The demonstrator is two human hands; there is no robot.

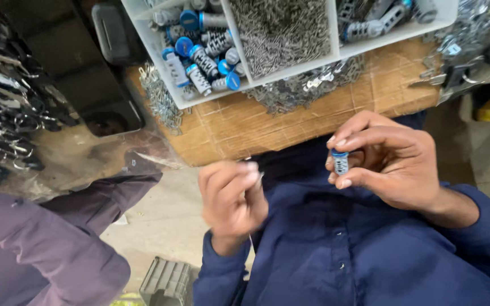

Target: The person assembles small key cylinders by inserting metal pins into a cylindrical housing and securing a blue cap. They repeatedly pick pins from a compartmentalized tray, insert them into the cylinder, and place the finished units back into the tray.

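— Listing surfaces first: one cardboard-topped bench [290,122] beyond both hands, concrete floor [165,215] below the left hand [231,201].

— Containers?

— One white divided tray [336,54] above the hands, three compartments visible: blue-capped cylinders, loose pins, more cylinders.

— Held items?

— One small blue-capped cylinder [340,162], pinched between thumb and fingers of the right hand [389,164]. Left hand curled closed, blurred; contents: cannot tell.

— Others?

— One person's purple sleeve [41,249], left of the left hand.

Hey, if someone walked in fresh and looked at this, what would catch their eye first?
Probably the small silver cylinder with a blue cap, pinched in the right hand at centre right. Next, the white divided tray at the top on a cardboard sheet, with more blue-capped cylinders in one section and fine metal pins in the next. The left hand is blurred.
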